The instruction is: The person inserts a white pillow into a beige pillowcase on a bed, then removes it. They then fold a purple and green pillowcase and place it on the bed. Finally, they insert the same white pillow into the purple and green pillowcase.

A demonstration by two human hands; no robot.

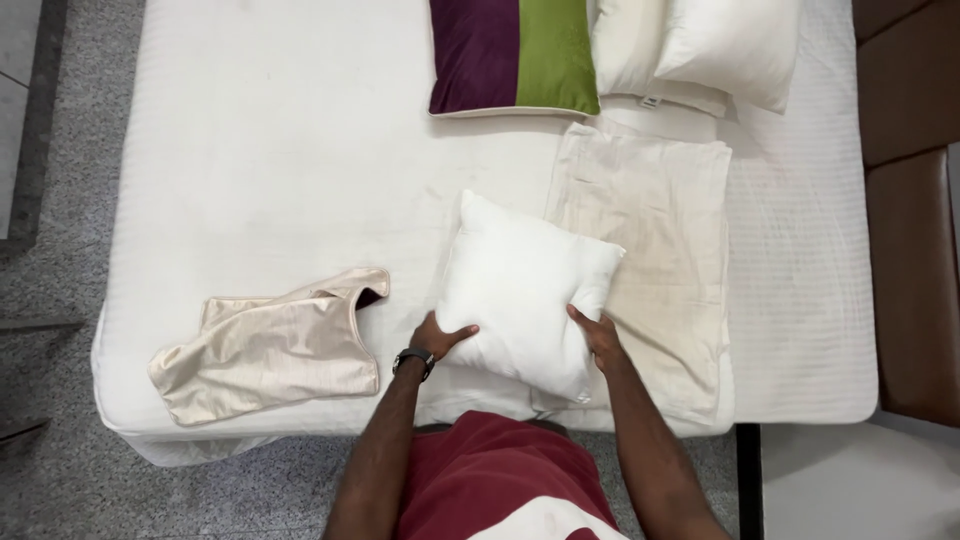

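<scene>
Both hands are clasped on the near edge of a plain white pillow insert (520, 290), 1 at each lower side. The left hand (440, 338), with a dark watch (413, 360) on its wrist, has its thumb on top and its fingers tucked under the corner. The right hand (597, 338) pinches the opposite corner the same way, so the insert is grasped evenly from both sides. Judging by the shadow under its near edge, that edge is raised a little off the bed (270, 170) while the far corners rest on the sheet; gripping 2 corners is probably what keeps the soft filling from sagging in the middle.

Just right of the right hand, and partly beneath the insert, lies a flat cream fabric cover (665, 230), spread smooth, a layout that would keep it close at hand. Well to the left of the left hand sits a crumpled beige satin cover (270, 355) with its dark opening turned toward the hands.

Far beyond both hands, at the head of the bed, a purple and green cushion (515, 55) lies beside 2 white pillows (700, 45), stacked out of the way. A brown headboard panel (910, 200) borders the bed on the right, and grey speckled floor (60, 300) shows to the left.
</scene>
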